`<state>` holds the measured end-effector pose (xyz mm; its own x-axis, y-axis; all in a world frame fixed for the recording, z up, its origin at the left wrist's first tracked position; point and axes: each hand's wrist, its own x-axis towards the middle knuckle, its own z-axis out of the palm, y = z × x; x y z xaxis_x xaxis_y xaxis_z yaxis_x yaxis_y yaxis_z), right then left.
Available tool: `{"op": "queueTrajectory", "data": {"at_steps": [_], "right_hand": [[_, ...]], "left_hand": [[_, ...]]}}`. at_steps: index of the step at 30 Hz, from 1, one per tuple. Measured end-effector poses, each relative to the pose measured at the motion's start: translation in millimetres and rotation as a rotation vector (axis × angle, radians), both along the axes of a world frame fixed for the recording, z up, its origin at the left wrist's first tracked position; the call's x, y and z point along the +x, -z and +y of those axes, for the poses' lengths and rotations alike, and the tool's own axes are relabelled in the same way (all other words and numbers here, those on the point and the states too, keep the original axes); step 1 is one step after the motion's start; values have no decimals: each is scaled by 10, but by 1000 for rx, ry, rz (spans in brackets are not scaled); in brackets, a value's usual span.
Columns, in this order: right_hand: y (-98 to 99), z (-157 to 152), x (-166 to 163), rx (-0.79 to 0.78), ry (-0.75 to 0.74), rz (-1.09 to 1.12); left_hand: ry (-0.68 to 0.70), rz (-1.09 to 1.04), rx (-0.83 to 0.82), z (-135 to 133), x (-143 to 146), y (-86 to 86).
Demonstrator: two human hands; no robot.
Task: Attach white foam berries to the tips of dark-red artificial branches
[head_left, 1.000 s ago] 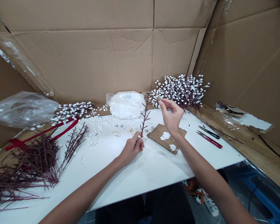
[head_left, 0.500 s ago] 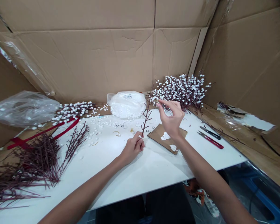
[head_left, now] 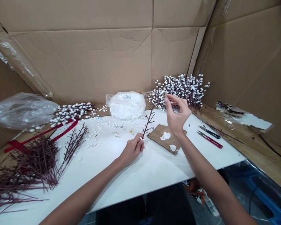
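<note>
- The thing in work is a bare dark-brown twig branch (head_left: pixel 149 120). It stands above the white table (head_left: pixel 112 175), in front of the person and close to the middle of the view.
- The left hand (head_left: pixel 134 148) is closed around the lower end of this branch, with the fingers curled, so the left is the nearer hand: it touches the branch, and the right does not appear to.
- The long axis of the branch goes upward and away from the left fist, with a slight lean to the right. Short side twigs stand out on both sides.
- The right hand (head_left: pixel 179 113) is raised to the right of the upper part. Its thumb and fingers pinch a small brown strip (head_left: pixel 164 94), which has white at its end.
- In my judgement, the important relation is the gap between this white end and the side twigs: the strip is to the right of the branch and higher than most of its visible twigs.
- The top of the branch is seen against the white-berry stems (head_left: pixel 184 90) behind, so I cannot tell exactly where it finishes.
- Below the right hand lies a cardboard piece (head_left: pixel 157 135) with two white patches (head_left: pixel 165 136).
</note>
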<state>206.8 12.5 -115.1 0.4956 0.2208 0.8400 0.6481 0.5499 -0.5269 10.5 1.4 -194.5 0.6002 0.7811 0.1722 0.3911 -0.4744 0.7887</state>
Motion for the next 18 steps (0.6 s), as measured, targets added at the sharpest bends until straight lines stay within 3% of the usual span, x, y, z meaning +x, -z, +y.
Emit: {"op": "queueTrajectory", "data": {"at_steps": [4, 11, 18], "right_hand": [[4, -3, -8, -57, 21, 6], [-8, 2, 27, 54, 42, 63], [-30, -43, 29, 126, 56, -111]], "left_hand": [[0, 4, -2, -6, 4, -13], [0, 4, 5, 0, -1, -6], [-3, 8, 5, 5, -2, 10]]}}
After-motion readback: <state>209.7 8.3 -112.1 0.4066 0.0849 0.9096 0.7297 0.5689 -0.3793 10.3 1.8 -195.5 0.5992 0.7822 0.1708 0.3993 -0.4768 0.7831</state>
